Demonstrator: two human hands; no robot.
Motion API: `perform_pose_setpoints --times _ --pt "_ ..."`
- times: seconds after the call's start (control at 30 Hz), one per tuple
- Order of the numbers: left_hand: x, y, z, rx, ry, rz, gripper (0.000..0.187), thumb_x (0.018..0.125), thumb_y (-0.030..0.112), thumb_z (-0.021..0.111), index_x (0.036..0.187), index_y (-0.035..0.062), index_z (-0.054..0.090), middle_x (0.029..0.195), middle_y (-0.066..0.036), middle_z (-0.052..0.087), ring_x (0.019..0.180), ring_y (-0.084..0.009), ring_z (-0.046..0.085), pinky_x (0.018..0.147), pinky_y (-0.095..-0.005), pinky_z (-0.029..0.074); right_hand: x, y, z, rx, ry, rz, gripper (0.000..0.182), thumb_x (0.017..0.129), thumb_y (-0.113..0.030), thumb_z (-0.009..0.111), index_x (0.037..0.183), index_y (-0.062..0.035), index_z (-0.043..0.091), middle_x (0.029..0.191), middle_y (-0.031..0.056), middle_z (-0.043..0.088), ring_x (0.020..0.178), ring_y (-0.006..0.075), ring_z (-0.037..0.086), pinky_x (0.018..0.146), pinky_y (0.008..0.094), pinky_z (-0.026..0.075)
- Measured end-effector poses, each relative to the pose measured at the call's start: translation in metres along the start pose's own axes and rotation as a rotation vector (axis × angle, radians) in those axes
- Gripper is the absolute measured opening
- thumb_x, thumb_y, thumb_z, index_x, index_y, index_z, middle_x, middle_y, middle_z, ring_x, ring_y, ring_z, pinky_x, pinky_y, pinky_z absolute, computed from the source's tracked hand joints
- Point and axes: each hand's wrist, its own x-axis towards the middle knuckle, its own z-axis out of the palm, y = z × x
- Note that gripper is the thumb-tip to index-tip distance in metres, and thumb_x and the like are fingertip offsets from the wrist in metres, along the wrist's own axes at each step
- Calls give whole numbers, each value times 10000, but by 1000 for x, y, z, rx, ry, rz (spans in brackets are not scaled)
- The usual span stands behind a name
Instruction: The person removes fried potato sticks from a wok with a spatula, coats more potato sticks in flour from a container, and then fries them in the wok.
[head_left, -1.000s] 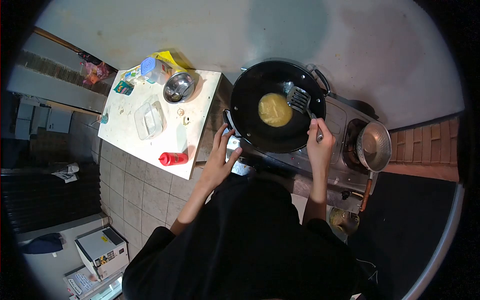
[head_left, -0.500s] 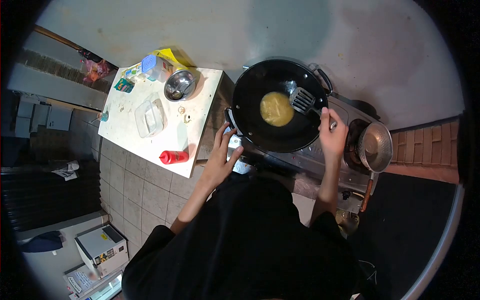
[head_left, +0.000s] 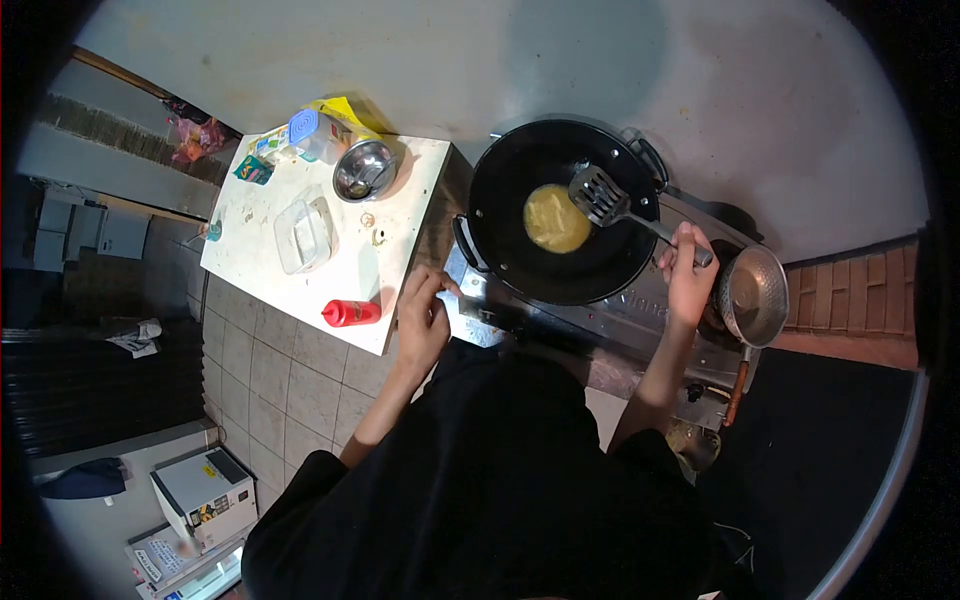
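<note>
A black wok sits on the stove, with a round patch of yellow food in its middle. My right hand grips the handle of a slotted spatula, whose blade is over the food's upper right edge. My left hand is left of the stove, below the wok's left handle and not touching it. Its fingers are curled, and whether anything is between them is too small to tell.
On the white table are a red bottle, a clear container, a metal bowl and a blue-lidded tub. A metal saucepan with a wooden handle stands right of the wok.
My left hand has moved away from the wok's handle, down and left, and its fingers have curled. My right hand has shifted right and slightly down, with the spatula blade moving slightly up and left.
</note>
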Motion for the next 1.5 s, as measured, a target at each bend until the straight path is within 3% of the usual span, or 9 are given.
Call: perform_pose_setpoints --times 0.03,0.1,0.13,0.23,0.83,0.93,1.5 --pt "-3 -1 -3 4 -3 -1 295 644 -216 384 810 -50 563 855 -142 562 823 -264 603 723 -308 475 -1 3 -2 26 -24 -2 337 1016 -289 532 764 -67 561 543 -20 496 467 34 429 426 201 274" --pt "-6 1 -10 -45 -107 -87 204 628 -202 382 679 -46 504 702 -133 525 659 -236 569 599 -327 432 -3 -2 -3 12 -25 -13 337 1017 -286 531 760 -69 555 540 -20 491 468 35 424 430 204 278" --pt "-7 4 -9 -63 -64 -76 162 627 -173 372 617 -36 458 588 -126 479 543 -220 519 515 -335 370 -3 -4 -4 -6 -30 -29 338 1018 -283 530 755 -71 549 538 -20 486 470 36 418 435 208 282" --pt "-16 -1 -9 -100 -91 -157 144 633 -138 371 605 -25 455 549 -124 470 516 -215 503 502 -336 354 -3 2 -6 -11 -61 -45 337 1013 -327 554 796 -68 555 575 -34 457 504 38 461 437 201 269" --pt "-34 -11 -7 -160 -44 -186 134 647 -97 364 578 -14 444 492 -79 422 458 -130 429 455 -311 291 -22 24 -11 62 -23 56 312 1008 -297 551 782 -83 557 567 -23 498 477 39 438 422 199 284" --pt "-36 -11 -9 -156 -37 -203 133 647 -94 367 574 -13 444 490 -78 421 455 -128 427 456 -309 289 -22 21 -7 45 -20 48 346 1004 -356 568 790 -87 529 576 -24 483 480 29 447 402 178 258" --pt "-31 -7 -2 -231 -90 -203 143 644 -105 361 571 -16 445 495 -79 414 465 -135 437 464 -312 307 -19 1 -18 12 76 29 289 975 -319 617 837 -65 605 576 -27 492 513 50 464 450 209 292"
